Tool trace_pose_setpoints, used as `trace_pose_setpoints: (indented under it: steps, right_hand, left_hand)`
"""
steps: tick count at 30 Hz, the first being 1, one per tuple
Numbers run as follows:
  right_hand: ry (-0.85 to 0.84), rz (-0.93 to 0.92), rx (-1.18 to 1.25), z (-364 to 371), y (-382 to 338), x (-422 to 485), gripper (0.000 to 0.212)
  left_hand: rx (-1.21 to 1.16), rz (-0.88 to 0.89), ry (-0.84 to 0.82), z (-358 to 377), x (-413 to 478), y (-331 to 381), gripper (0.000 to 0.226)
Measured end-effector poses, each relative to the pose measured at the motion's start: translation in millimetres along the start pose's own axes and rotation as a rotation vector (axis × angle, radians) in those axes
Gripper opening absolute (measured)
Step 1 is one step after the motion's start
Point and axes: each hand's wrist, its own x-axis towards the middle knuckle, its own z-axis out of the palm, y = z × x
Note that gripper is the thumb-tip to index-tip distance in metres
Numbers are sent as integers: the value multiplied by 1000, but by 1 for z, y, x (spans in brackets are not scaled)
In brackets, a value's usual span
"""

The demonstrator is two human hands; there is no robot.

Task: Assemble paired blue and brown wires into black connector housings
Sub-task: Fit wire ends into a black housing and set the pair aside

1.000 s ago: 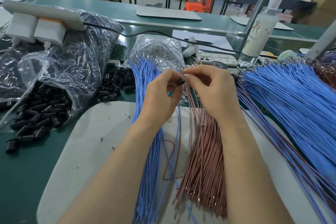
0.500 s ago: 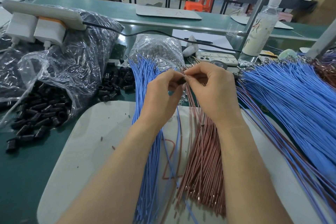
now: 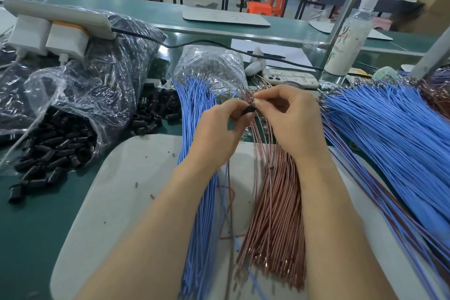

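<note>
Black connector housing (image 3: 248, 113), pinched in your left hand (image 3: 219, 129) over the far end of the brown bundle (image 3: 275, 202), lies left-right. Your right hand (image 3: 292, 119), just right of it, pinches what looks like a brown wire (image 3: 269, 165) tip at its mouth. Seating likely means pushing leftward.

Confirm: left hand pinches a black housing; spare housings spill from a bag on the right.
Wrong side: the head view shows the bag and spare housings on the left. The left hand does pinch a black housing.
</note>
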Motion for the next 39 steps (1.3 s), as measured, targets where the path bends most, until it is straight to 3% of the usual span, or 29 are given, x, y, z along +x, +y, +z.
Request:
trace_pose_setpoints:
  steps: [11,16,22,26,31,39]
  right_hand:
    - [-1,142,192,9,8,1,12]
    - [166,144,77,4,8,2,8]
    - [-33,169,43,6,4,-1,17]
    - [-133,141,19,8,8,-2,9]
    - [33,83,-82,11,7,-3,17]
    - [-4,1,-133,17,1,-5,26]
  left_hand:
    - [-60,-21,-54,3,0,2,12]
    - [-147,-62,-39,4,0,-1,11]
    - [-99,-33,53,2,0,-3,22]
    - [-93,25,3,2,-1,-1,15]
    - [67,17,-46,2,-1,-3,19]
    - [166,-54,28,1,1,-4,15]
